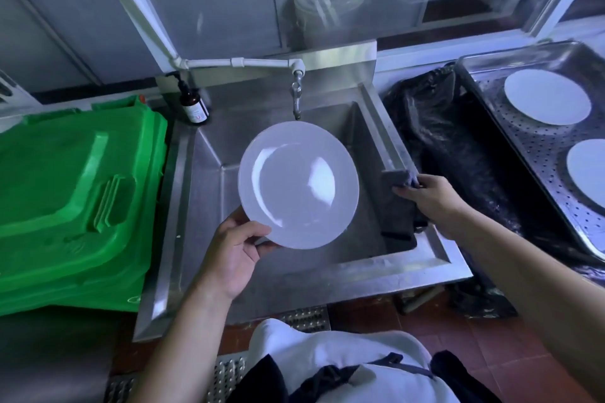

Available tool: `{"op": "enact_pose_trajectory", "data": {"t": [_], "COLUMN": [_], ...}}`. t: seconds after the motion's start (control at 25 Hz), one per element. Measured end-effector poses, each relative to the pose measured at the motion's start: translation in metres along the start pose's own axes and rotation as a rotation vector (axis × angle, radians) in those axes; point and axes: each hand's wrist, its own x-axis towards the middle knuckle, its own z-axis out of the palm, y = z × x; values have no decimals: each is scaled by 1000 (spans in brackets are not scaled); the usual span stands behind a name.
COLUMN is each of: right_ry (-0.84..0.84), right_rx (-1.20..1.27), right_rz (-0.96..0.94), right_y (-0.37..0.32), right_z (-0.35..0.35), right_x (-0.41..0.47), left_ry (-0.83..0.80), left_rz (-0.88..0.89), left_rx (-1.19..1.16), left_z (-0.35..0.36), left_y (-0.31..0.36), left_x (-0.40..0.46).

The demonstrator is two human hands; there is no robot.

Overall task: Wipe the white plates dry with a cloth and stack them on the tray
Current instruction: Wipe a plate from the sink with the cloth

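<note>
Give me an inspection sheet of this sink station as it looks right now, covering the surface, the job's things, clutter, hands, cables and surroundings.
Surface: stainless steel sink basin, nothing seen lying in its visible part.
Job's things: round white plate held over the basin; dark grey cloth draped on the basin's right rim; perforated steel tray at right carrying two white plates, side by side, not stacked.
Clutter: brown pump bottle at the sink's back left corner.
Hands: left hand has its grip on the held plate's lower edge; right hand grips the cloth.
Cables: nothing seen.
Surroundings: green plastic bin lid at left; black plastic bag between sink and tray; white pipe with tap.
</note>
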Motion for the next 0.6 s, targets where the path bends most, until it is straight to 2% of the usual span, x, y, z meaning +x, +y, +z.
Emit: {"op": "enact_pose_trajectory", "data": {"t": [0.16, 0.24, 0.4, 0.48, 0.6], "right_ry": [-140, -167, -23, -17, -24], "right_rx": [418, 521, 547, 548, 488], "right_rz": [177, 166, 158, 175, 193], "right_y": [-38, -43, -36, -32, -33], "right_z": [40, 54, 66, 66, 68], "right_x": [-33, -47, -61, -62, -62], "left_ry": [-105, -148, -320, -396, -407], "left_rz": [24, 15, -11, -30, -72], "left_rx": [-2, 6, 41, 1, 2], "left_z": [-6, -8, -19, -25, -32], "left_y": [17, 24, 39, 48, 61], "left_x": [19, 26, 32, 34, 44]}}
